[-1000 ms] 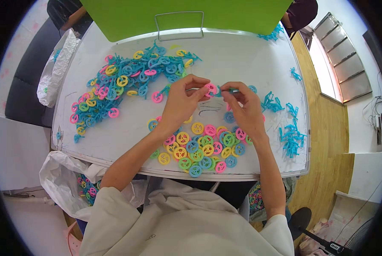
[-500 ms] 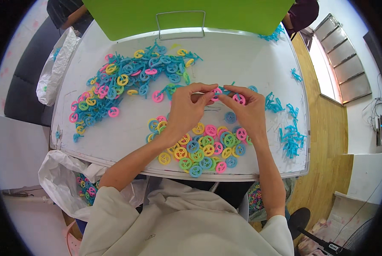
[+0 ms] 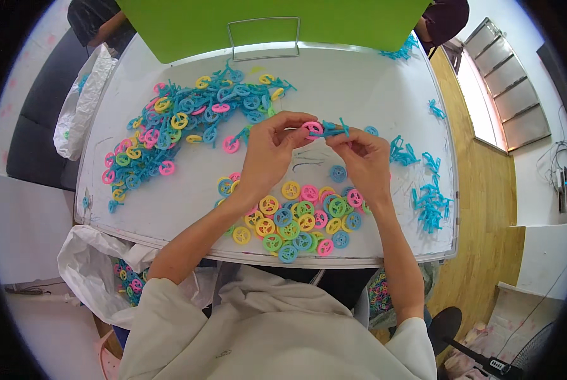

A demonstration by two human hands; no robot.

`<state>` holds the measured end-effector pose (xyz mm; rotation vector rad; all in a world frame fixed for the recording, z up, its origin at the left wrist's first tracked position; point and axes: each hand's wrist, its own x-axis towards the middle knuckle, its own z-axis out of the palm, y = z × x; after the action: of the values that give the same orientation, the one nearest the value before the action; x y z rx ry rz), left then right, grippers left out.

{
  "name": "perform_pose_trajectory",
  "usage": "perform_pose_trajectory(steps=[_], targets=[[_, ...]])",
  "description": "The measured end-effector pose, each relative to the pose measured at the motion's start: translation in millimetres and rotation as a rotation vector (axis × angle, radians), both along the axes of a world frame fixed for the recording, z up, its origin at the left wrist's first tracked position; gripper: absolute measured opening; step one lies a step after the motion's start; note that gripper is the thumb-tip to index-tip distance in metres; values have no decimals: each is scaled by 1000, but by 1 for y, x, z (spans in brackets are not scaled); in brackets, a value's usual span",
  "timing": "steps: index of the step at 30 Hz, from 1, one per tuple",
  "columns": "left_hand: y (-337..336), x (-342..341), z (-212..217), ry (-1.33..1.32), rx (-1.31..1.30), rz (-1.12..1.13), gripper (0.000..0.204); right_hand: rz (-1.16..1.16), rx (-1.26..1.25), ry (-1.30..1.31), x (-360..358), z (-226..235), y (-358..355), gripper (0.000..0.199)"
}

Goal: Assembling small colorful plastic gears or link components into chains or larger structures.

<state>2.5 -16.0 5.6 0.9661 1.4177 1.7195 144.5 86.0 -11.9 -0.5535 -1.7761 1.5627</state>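
My left hand [image 3: 277, 145] pinches a pink spoked wheel [image 3: 312, 130] above the middle of the table. Joined to this wheel is a blue plastic frame [image 3: 329, 128], like that of a small toy bicycle, pointing right. My right hand [image 3: 364, 158] is closed at the frame's right end, its fingertips touching it. A sliver of pink shows between its fingers, and most of that piece is hidden. Below my hands lies a pile of loose wheels [image 3: 289, 229] in pink, yellow, green and blue. A single blue wheel [image 3: 338, 173] lies between the pile and my hands.
A large heap of blue frames with wheels [image 3: 188, 107] covers the table's far left. Bare blue frames [image 3: 430, 209] lie along the right edge. A green panel [image 3: 264, 25] with a wire stand [image 3: 264, 57] closes off the back. White sacks [image 3: 87, 259] hang at the left.
The frame and its pink wheel have shifted slightly left and turned, showing more of the blue part. The pink wheel in my right fingers is now mostly hidden.
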Motion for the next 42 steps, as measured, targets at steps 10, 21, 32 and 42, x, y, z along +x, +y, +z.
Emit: perform_pose_trajectory(steps=[10,21,32,42], targets=[[-2,6,-5,72,82,23,23,-55,161,49,3,3,-7,16],[4,-52,4,666,-20,553,21,-373,378,-99,59,41,43,33],[-10,-59,26,763,-328,126,17,-195,850,-818,85,22,46,30],[-32,-48,26,1050,-359,-272,21,37,727,-954,90,37,45,35]])
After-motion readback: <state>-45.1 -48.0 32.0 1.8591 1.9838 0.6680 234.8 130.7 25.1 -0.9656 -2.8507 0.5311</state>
